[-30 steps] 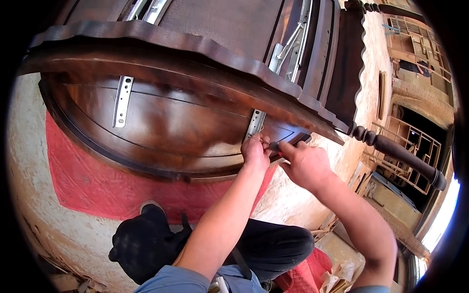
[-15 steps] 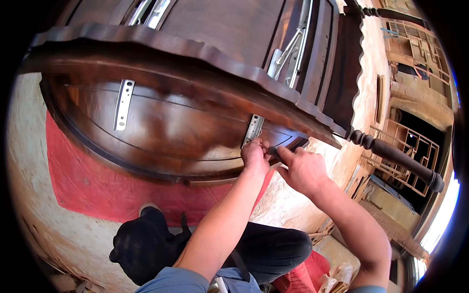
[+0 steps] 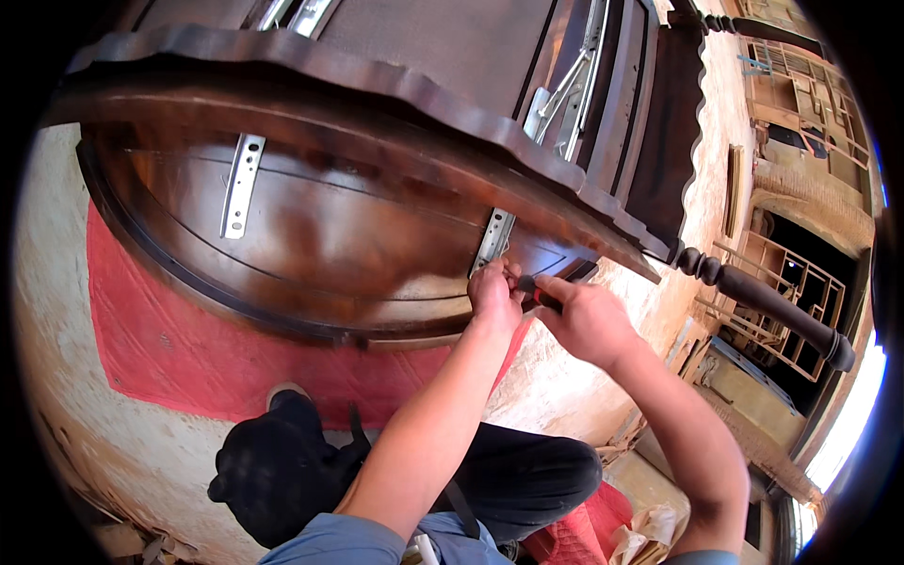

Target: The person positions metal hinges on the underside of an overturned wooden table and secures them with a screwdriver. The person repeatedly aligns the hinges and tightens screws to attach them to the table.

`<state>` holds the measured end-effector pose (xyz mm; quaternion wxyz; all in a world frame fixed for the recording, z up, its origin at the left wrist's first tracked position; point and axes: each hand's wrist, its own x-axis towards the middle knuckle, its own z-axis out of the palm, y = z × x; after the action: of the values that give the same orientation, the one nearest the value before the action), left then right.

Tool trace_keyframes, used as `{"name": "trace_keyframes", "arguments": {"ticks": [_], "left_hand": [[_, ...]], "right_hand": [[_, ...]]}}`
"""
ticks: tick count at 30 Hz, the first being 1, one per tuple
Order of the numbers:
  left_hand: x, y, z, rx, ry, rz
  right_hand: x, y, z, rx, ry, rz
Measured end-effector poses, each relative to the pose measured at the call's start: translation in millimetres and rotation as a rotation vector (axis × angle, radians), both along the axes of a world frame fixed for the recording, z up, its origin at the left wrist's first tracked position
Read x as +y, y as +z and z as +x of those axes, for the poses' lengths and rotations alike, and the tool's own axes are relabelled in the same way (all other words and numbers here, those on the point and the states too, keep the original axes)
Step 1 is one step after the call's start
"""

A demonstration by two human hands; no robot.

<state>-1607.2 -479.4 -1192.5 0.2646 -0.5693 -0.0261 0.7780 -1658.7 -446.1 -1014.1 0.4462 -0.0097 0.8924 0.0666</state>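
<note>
In my right hand [image 3: 595, 322] is a screwdriver [image 3: 531, 285] with a black and red handle, its tip end pointing left toward my other hand. My left hand [image 3: 493, 294] has its fingers pinched together at the lower end of a perforated metal bracket [image 3: 494, 235]; what they pinch is too small to make out. That bracket is on a dark, glossy curved wooden panel [image 3: 358, 250]. Farther left on the same panel sits a second metal bracket [image 3: 243, 185].
Above the panel runs a scalloped wooden edge [image 3: 414, 89], with metal slide hardware [image 3: 571, 89] beyond it. A turned wooden leg [image 3: 763, 303] juts out at the right. Red cloth [image 3: 179, 348] lies on the floor under the panel. Wooden frames [image 3: 786, 282] stand farther right.
The screwdriver's red handle part has come into sight as my right hand shifted slightly around it. My left hand stays by the bracket. The furniture appears slightly higher in view.
</note>
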Motion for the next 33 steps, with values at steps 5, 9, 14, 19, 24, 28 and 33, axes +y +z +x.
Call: {"name": "trace_keyframes", "arguments": {"ticks": [5, 9, 14, 19, 24, 28, 33], "left_hand": [[-7, 2, 2, 0.033, 0.034, -0.004], [-7, 7, 0, -0.024, 0.021, -0.009], [-4, 12, 1, -0.081, 0.022, -0.027], [-6, 1, 5, 0.025, -0.015, 0.003], [-8, 2, 0, 0.039, -0.009, -0.02], [-13, 5, 3, 0.044, 0.016, 0.014], [-11, 6, 1, -0.02, 0.051, 0.023]], "right_hand": [[-12, -5, -9, -0.105, 0.453, 0.106], [-7, -8, -13, -0.123, 0.42, 0.095], [-11, -14, -10, -0.133, -0.89, -0.106], [-18, -3, -19, -0.125, -0.816, 0.032], [-13, -8, -2, 0.018, 0.411, 0.094], [-13, -12, -7, -0.072, 0.485, 0.08], [-12, -21, -9, -0.021, 0.237, 0.026]]}}
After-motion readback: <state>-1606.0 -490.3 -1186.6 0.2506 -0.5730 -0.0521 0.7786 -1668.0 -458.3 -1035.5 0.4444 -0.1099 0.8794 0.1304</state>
